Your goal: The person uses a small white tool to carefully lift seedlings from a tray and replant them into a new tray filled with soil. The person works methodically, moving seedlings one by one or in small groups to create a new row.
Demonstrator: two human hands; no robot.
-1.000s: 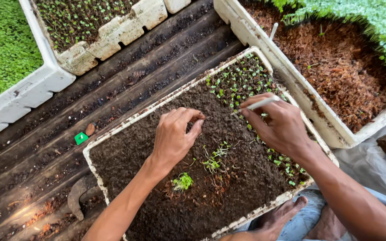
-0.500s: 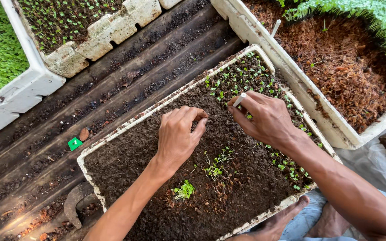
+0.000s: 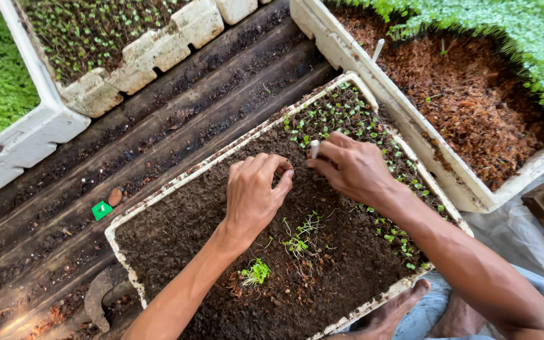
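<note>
As seen from the head camera, item one: my left hand (image 3: 253,195), fingertips pinched shut on the dark soil (image 3: 177,239) of the white seedling tray (image 3: 124,217). Item two: my right hand (image 3: 351,167), closed round a small white stick (image 3: 314,148), now drawn in beside the left from further right. Loose seedlings (image 3: 300,236) lie just below; planted rows (image 3: 341,116) fill the far end.

Soil tray (image 3: 158,198): bare soil open along its left edge and near-left corner; planted seedlings (image 3: 347,119) fill the far corner and right edge, and loose seedling clumps (image 3: 297,242) lie mid-tray. Left hand (image 3: 254,192) and right hand (image 3: 351,167), holding a white stick (image 3: 314,148), occupy the centre. A larger tray (image 3: 385,104) stands against the right edge.
</note>
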